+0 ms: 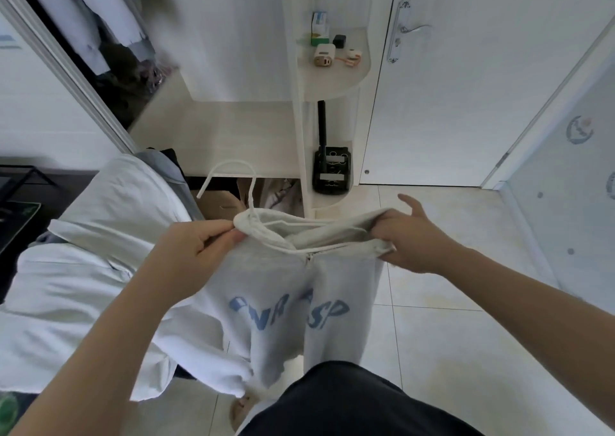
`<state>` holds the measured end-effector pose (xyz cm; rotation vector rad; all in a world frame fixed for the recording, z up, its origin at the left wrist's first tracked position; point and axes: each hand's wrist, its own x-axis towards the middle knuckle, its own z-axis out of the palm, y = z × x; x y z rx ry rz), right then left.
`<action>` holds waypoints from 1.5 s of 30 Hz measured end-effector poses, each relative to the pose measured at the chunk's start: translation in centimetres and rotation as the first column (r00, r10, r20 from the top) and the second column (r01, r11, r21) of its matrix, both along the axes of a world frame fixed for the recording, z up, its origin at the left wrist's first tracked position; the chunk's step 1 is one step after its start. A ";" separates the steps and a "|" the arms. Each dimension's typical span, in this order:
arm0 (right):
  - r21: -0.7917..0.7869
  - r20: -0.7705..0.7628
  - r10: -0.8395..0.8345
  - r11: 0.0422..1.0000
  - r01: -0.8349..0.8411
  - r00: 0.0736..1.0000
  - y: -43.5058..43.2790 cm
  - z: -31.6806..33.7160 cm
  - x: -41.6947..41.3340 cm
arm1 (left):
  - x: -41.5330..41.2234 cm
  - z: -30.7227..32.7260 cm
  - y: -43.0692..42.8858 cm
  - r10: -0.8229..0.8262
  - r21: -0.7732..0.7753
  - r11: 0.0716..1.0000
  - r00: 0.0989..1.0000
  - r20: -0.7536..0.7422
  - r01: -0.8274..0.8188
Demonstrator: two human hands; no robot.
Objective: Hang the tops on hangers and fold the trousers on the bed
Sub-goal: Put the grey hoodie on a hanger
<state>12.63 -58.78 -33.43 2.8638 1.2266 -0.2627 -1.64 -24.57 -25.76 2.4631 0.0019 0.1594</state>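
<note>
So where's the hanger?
Head view, middle: the hanger sits inside the top's neck, its hook poking up between the left hand and right hand.

Pale top (276, 286) — blue block letters across the chest, broken by the zip fold down the middle. Before the fold: a partial first letter, then "NR". After the fold: one letter lost in the crease, then "SP". Whole word cannot be made out.

Black device (331, 169) on the lower shelf (327, 200): two white label strips on its face, both blurred, nothing readable. Small boxes (320, 28) on the upper shelf (332, 78) — green and blue print, too small to read. Glass panel (549, 186) at the far side carries round blue emblems (579, 129); any lettering in them is not legible.
</note>
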 end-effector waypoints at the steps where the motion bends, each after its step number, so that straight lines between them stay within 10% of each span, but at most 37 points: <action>1: 0.048 0.086 0.009 0.999 -0.013 0.996 -0.4 0.1 0.2 | 0.0 -0.2 0.1 -0.012 0.026 1.000 0.999 -0.049 0.014; 6: 0.235 -0.044 -0.010 0.972 0.020 0.999 2.3 5.3 -0.5 | 1.0 -1.0 -2.0 -0.132 0.134 0.978 0.970 -0.206 0.162; 15: 0.576 -0.426 0.152 0.806 0.138 0.892 8.0 9.7 -2.3 | 2.7 0.7 -3.8 -0.229 0.087 0.972 0.960 0.163 0.217; 24: 0.573 -0.699 0.239 0.752 0.327 0.674 2.9 13.3 -0.4 | 3.6 2.8 0.0 0.076 -0.001 0.997 0.956 0.284 -0.079; 36: 0.486 -0.442 0.004 0.842 0.235 0.897 5.4 12.8 -0.6 | 5.5 1.0 -1.5 -0.029 0.126 0.992 0.945 0.327 -0.013; 45: 0.441 -0.546 0.039 0.862 0.248 0.837 7.6 12.7 -1.0 | 4.7 2.1 -1.3 0.163 -0.046 0.986 0.882 0.443 -0.159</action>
